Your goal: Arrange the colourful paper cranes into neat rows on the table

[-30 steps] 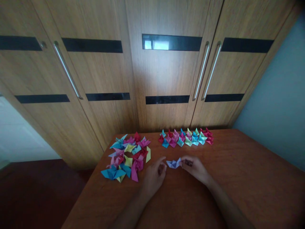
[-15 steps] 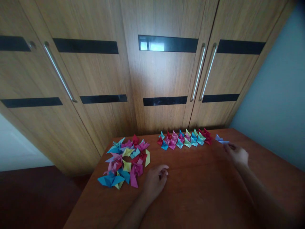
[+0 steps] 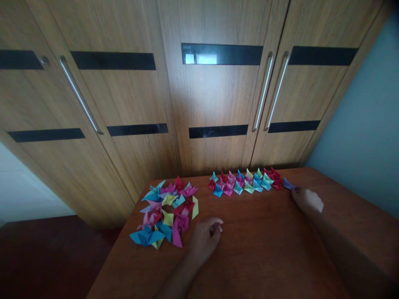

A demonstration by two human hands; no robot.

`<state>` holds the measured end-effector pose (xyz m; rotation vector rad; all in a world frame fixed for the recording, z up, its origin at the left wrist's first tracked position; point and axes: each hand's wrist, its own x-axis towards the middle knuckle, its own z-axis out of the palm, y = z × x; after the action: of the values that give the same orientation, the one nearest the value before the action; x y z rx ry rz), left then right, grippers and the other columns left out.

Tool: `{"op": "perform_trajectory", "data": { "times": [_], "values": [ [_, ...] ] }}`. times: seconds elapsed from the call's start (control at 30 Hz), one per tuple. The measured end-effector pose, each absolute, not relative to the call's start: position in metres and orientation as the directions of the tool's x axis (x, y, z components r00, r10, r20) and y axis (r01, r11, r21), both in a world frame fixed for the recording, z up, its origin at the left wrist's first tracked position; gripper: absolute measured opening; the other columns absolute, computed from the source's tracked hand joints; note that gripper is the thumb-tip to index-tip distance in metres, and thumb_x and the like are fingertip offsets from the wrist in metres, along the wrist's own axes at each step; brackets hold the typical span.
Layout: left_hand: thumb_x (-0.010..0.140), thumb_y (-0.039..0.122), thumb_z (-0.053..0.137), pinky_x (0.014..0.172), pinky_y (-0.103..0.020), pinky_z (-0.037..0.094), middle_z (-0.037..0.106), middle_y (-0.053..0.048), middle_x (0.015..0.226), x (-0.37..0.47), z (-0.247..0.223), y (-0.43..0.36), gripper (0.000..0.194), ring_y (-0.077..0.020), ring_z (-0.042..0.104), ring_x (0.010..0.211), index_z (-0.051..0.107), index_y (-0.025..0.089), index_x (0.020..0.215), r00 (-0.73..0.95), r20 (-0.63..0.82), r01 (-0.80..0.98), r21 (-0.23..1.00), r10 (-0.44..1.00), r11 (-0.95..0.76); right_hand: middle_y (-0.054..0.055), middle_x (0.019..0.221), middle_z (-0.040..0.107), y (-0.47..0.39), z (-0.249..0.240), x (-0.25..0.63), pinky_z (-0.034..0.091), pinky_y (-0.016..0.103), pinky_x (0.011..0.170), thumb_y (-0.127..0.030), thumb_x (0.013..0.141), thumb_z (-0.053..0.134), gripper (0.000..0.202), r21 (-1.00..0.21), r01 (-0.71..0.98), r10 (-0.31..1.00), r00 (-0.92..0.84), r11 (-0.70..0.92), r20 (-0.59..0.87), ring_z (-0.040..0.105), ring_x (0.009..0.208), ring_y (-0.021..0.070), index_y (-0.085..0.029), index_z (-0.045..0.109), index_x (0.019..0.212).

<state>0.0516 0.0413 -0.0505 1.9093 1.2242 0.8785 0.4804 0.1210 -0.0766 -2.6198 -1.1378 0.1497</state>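
At the table's far right my right hand (image 3: 308,201) is closed on a purple folded-paper origami piece (image 3: 288,184), its fingertips at the near end. The piece lies low at the tabletop, just right of neat rows of small origami pieces (image 3: 238,188) in red, pink, blue and pale green. My left hand (image 3: 205,238) rests on the table with fingers loosely curled, a gap showing between them and nothing held. Left of it is a loose cluster of origami pieces (image 3: 168,199) in blue, pink, yellow and red; a magenta one (image 3: 177,236) lies closest to the hand.
The brown wooden table (image 3: 249,253) stands against a wooden wardrobe (image 3: 215,99) with metal handles and dark strips. A pale blue wall (image 3: 361,137) rises at the right. Dark floor (image 3: 52,249) shows past the table's left edge.
My right hand has shifted slightly left and turned with the purple piece, which now sits closer to the rows. My left hand stays in place; the view has shifted slightly.
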Motion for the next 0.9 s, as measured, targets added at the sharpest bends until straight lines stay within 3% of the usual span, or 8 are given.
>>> {"op": "perform_trajectory", "data": {
  "times": [0.6, 0.77, 0.9],
  "values": [
    [0.080, 0.016, 0.046, 0.067, -0.023, 0.046, 0.070, 0.000, 0.081, 0.052, -0.051, 0.040, 0.025, -0.0135, 0.063, 0.071, 0.066, 0.020, 0.094, 0.334, 0.158, 0.502, 0.805, 0.929, -0.317, 0.023, 0.096, 0.066, 0.127, -0.084, 0.490, 0.047, 0.045, 0.065, -0.047, 0.078, 0.046, 0.047, -0.323, 0.751, 0.769, 0.631, -0.576, 0.098, 0.064, 0.085, 0.0370, -0.019, 0.067, 0.107],
    [0.079, 0.014, 0.045, 0.067, -0.022, 0.045, 0.069, 0.000, 0.080, 0.052, -0.051, 0.040, 0.026, -0.0127, 0.062, 0.071, 0.066, 0.020, 0.093, 0.335, 0.167, 0.502, 0.801, 0.927, -0.326, 0.025, 0.095, 0.066, 0.115, -0.086, 0.483, 0.047, 0.043, 0.066, -0.048, 0.077, 0.046, 0.052, -0.461, 0.679, 0.684, 0.705, -0.571, 0.190, 0.064, 0.083, 0.0362, -0.015, 0.061, 0.115],
    [0.078, 0.013, 0.046, 0.065, -0.021, 0.045, 0.069, 0.001, 0.077, 0.052, -0.049, 0.041, 0.026, -0.0124, 0.061, 0.068, 0.067, 0.020, 0.092, 0.346, 0.157, 0.519, 0.790, 0.925, -0.328, 0.020, 0.094, 0.068, 0.101, -0.085, 0.454, 0.046, 0.040, 0.069, -0.048, 0.076, 0.046, 0.050, -0.615, 0.610, 0.599, 0.756, -0.499, 0.263, 0.063, 0.087, 0.0344, -0.016, 0.062, 0.110]
  ]
}}
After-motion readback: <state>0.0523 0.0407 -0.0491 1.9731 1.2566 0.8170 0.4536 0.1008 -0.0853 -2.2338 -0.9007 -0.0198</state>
